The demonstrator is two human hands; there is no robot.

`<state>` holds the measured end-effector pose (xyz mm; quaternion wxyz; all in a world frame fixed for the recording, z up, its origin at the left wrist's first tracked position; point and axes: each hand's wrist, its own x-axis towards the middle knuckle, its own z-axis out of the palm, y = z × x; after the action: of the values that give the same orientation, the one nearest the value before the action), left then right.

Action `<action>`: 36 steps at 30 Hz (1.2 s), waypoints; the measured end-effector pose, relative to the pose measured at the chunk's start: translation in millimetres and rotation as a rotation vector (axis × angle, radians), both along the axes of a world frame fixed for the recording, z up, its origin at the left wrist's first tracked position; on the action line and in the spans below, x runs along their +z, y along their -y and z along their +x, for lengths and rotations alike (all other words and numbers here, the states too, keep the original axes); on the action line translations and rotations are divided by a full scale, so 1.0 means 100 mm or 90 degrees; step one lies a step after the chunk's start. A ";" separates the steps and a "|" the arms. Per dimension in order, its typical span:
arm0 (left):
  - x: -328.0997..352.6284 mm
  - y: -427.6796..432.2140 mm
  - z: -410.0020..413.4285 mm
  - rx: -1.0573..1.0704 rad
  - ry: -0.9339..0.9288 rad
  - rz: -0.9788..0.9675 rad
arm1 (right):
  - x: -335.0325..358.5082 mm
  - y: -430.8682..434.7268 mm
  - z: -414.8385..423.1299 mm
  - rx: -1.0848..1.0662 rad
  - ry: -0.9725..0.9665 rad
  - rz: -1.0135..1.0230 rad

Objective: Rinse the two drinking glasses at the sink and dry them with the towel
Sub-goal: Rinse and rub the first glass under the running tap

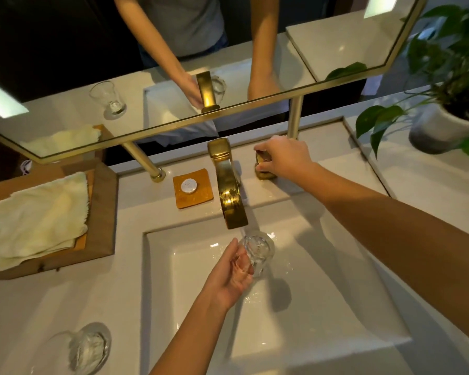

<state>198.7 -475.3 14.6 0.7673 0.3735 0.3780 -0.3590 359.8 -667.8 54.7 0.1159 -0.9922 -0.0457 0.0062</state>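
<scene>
Left hand (232, 272) grasping glass (256, 251) under gold faucet (229, 190), frame center; right hand (283, 158) clenched around tap handle (261, 165).

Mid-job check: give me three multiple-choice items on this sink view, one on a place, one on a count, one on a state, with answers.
1. Where is the folded cream towel?
A. in the basin
B. on the brown tray left of the sink
C. beside the plant

2. How many clear drinking glasses show, apart from mirror reflections?
A. one
B. two
C. three

3. What is the right hand doing?
A. gripping the gold tap handle
B. holding the towel
C. resting in the basin

Answers: 1 B, the towel lies on the tray. 2 B, one glass in the left hand under the gold spout, another glass on the counter. 3 A, its fingers close on the handle.
</scene>
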 end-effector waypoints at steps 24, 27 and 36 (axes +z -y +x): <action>0.31 -0.23 -0.71 -0.039 0.107 -0.204 | 0.12 -0.62 -2.38 -0.162 -0.082 0.666; 0.30 -0.22 -0.81 -0.176 0.188 -0.093 | 0.14 -0.57 -2.56 -0.260 -0.012 0.672; 0.57 -0.13 -0.49 -0.323 0.502 0.181 | 0.07 -0.31 -2.43 -0.266 -0.246 0.682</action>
<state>149.3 -462.3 71.4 0.6814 0.6627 0.0007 -0.3106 117.1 -637.3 62.1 0.6045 -0.7646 0.1748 0.1393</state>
